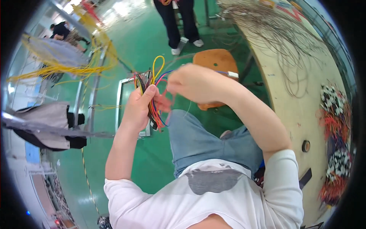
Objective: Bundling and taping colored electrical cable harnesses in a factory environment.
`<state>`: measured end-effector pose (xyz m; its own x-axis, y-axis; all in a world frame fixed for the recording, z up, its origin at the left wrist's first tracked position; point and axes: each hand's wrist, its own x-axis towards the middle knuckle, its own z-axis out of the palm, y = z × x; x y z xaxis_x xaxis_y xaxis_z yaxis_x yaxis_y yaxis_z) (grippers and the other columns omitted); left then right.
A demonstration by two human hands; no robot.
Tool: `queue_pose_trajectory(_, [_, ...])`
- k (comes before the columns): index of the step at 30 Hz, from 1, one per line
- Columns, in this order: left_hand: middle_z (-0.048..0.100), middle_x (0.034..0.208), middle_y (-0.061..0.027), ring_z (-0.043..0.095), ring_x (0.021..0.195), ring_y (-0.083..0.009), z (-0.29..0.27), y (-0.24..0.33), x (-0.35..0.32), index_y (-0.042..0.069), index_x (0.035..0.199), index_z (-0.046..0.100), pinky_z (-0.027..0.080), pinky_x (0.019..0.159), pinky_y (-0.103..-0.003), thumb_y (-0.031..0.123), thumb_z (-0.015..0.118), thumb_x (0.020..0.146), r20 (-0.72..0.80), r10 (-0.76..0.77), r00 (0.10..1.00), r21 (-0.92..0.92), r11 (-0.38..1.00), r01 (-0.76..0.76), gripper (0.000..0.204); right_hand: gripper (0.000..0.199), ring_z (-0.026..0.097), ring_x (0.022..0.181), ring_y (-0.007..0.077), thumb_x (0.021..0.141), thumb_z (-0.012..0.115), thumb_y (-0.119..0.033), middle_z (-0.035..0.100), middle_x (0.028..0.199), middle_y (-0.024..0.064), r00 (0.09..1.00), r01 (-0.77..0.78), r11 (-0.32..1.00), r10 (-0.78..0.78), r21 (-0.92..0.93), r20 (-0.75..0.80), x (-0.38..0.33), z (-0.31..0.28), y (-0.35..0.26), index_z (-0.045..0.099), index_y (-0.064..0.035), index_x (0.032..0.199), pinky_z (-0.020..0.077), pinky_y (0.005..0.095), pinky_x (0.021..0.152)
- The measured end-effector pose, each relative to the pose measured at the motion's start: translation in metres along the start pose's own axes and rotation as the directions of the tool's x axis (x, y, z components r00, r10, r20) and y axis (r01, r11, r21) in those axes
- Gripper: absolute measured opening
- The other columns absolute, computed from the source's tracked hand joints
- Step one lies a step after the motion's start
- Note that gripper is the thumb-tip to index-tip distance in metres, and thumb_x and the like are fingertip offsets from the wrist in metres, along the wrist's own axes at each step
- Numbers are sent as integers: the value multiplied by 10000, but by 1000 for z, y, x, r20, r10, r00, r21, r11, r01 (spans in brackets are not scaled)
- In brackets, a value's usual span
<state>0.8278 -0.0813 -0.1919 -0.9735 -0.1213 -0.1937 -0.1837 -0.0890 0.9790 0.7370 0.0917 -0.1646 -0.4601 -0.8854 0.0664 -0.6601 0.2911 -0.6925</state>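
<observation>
My left hand [143,105] is closed around a bundle of multicoloured wires [153,114], with red, black, blue, pink and yellow strands showing. A yellow wire loop [158,63] stands up above that fist. Just right of the bundle, my right hand [194,84] has its fingers curled and pinched on a wire. Its fingertips are partly hidden and slightly blurred. A blue wire runs from the bundle toward the right hand and shows again beyond it, ending in a white connector [232,74].
An orange-brown stool seat [217,57] stands ahead. On the right, a wooden table [282,87] carries loose thin wires [274,30], a roll of black tape [305,146] and bundled wires with connectors [333,101]. Yellow wires [57,70] hang on a metal rack at left. Another person [177,19] stands ahead.
</observation>
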Motion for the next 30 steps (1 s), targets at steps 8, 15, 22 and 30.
queue_pose_trajectory(8, [305, 509, 65, 258, 402, -41, 18, 4, 31, 69, 751, 436, 282, 404, -216, 276, 448, 878, 331, -149, 932, -87, 978, 187, 243, 198, 479, 544, 145, 779, 524, -173, 518, 586, 92, 956, -233, 968, 245, 88, -159, -36, -29, 35, 561, 21, 771, 392, 282, 523])
queue_pose_trajectory(15, [456, 555, -30, 429, 472, -90, 54, 20, 20, 0, 730, 475, 343, 437, -253, 243, 491, 821, 449, -396, 801, 644, 765, 17, 260, 142, 521, 616, 252, 737, 545, -165, 533, 673, 101, 959, -46, 862, -104, -505, -265, -74, -47, -9, 574, -28, 712, 411, 334, 561])
queue_pose_trajectory(22, [543, 702, -170, 539, 687, -324, 85, 52, -27, -15, 816, 516, 412, 608, -380, 241, 501, 826, 812, -268, 518, 569, 556, -605, 257, 212, 502, 606, 115, 796, 541, -181, 564, 659, 35, 936, -44, 969, -45, 241, 350, -54, -35, 12, 576, 22, 746, 396, 251, 561])
queue_pose_trajectory(30, [551, 709, -6, 500, 623, -92, 83, 62, -20, 12, 1033, 511, 385, 564, -202, 255, 649, 734, 468, 438, 767, 453, 626, -634, 409, 244, 522, 511, 53, 849, 496, -202, 554, 593, 7, 895, -214, 820, -54, 531, 444, -48, -52, 35, 596, 9, 780, 409, 168, 474])
